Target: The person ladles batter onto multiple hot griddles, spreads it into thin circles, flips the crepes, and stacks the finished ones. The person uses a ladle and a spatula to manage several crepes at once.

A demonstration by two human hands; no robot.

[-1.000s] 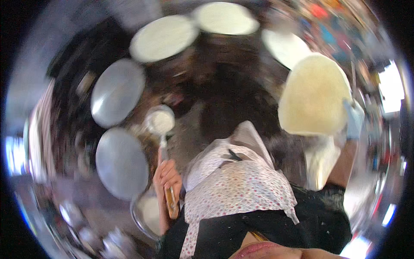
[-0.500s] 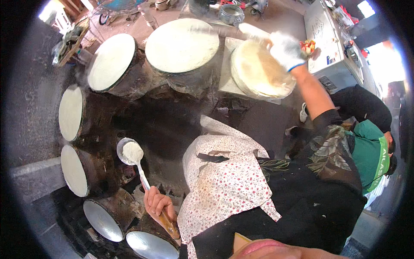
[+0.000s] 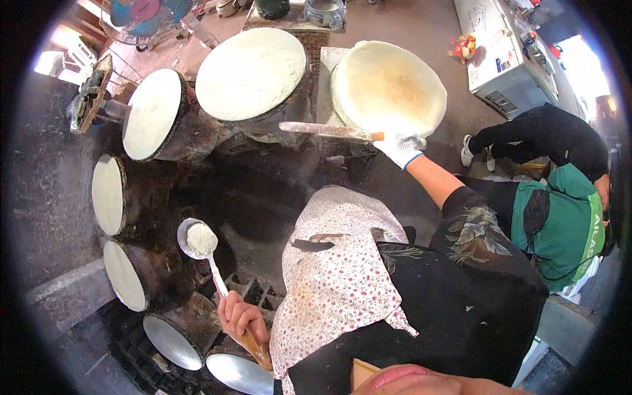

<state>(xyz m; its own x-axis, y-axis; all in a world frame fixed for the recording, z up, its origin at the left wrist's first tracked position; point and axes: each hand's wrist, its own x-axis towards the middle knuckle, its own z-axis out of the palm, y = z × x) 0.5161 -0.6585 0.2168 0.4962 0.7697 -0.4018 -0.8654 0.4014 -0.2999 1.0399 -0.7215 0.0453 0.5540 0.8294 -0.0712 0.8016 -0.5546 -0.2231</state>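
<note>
My left hand [image 3: 242, 318] is closed around the wooden handle of a ladle [image 3: 201, 239], whose bowl holds a lump of white batter or dough. My right hand [image 3: 400, 150], in a white glove, grips the wooden handle of a long flat spatula [image 3: 322, 129]. Its blade points left, along the near side of a stack of large round flatbreads [image 3: 388, 89]. The top flatbread is pale with a browned middle. To the left, round griddles carry pale sheets, among them a large flatbread [image 3: 251, 74] and a smaller one [image 3: 153, 114].
Two more coated griddles [image 3: 107, 194] curve down the left side. Nearest me are bare metal griddles [image 3: 172, 341]. A fan [image 3: 146, 20] stands at the far left, a white chest freezer [image 3: 500, 49] at the far right. Another person in green [image 3: 556, 217] bends over at the right.
My right hand has come nearer to me with the spatula, from over the stack's far right to its near edge. My left hand and the ladle have hardly moved.
</note>
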